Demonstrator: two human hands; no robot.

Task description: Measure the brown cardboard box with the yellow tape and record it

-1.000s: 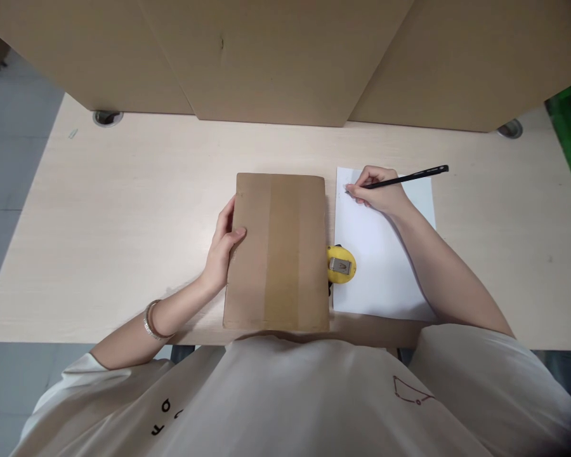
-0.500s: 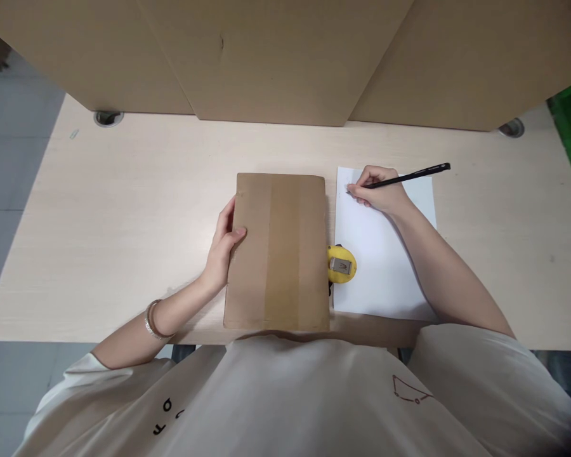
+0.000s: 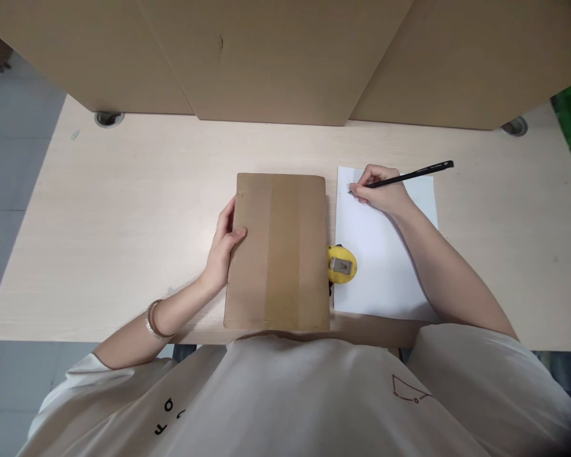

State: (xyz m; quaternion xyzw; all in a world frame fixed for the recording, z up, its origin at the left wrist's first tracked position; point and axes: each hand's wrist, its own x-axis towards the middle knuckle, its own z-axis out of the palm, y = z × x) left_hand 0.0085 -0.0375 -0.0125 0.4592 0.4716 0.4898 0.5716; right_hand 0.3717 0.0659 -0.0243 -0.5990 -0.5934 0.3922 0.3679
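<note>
My left hand (image 3: 224,249) grips the left side of a cardboard box (image 3: 247,266), thumb on its top face and fingers down the side. A strip of brown tape runs along the middle of the box. To the right lies a white sheet of paper (image 3: 371,266). My right hand (image 3: 379,187) rests on its upper part and pinches a black pen (image 3: 416,172), tip down at the paper's upper left. Between box and paper sits a yellow tape measure (image 3: 342,265) with a metal clip, overlapping the paper's left edge; its left side is hidden by the box.
The pale wooden table (image 3: 124,209) extends to both sides. Tall cardboard panels (image 3: 276,63) stand along its back edge. Round cable holes show at the back left (image 3: 109,119) and back right (image 3: 514,126).
My right hand and the pen have shifted very slightly to the right, and the pen's back end sits a touch higher. My left hand stays on the box.
</note>
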